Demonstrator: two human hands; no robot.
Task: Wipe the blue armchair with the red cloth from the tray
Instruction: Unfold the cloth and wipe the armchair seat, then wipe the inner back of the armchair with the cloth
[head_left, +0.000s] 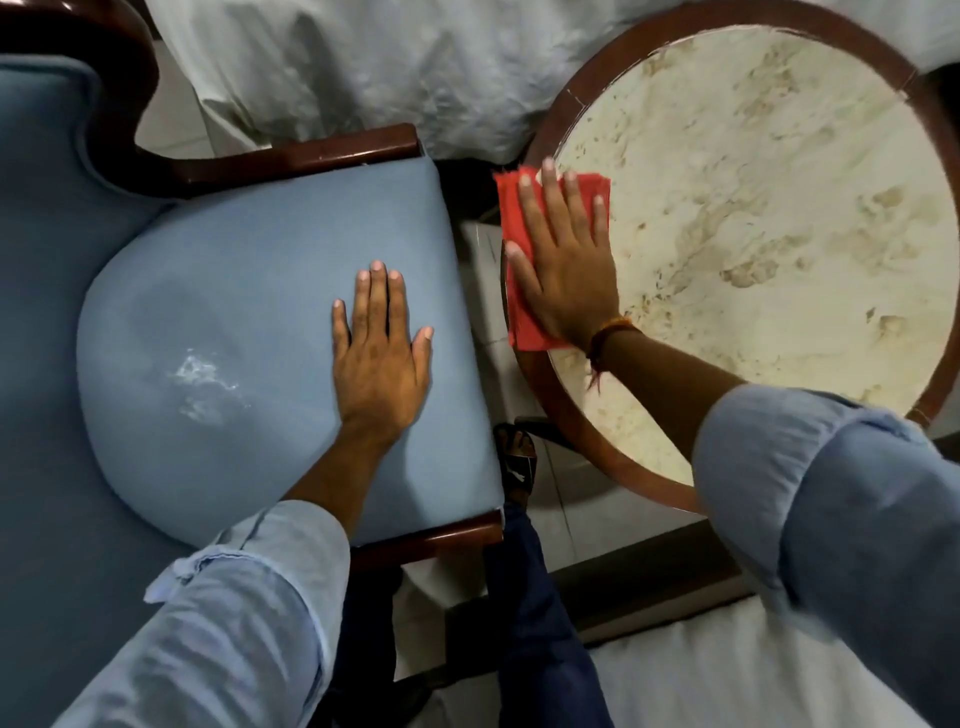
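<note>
One red rectangular cloth (524, 317) lay flat on the near-left edge of the round marble-topped table with a dark wooden rim (779, 197), its long axis running away from the person, its left side overlapping the rim. The right hand (563, 260) pressed on it, palm down, fingers spread and extended, not closed around the fabric. The left hand (382, 353) rested open and flat on the seat of the blue upholstered armchair with a dark wooden frame (234, 291), gripping nothing. One whitish smear (200, 379) marked the seat left of that hand. A narrow strip of floor separated the armchair's front edge from the table. Both light blue sleeves (831, 493) were rolled.
</note>
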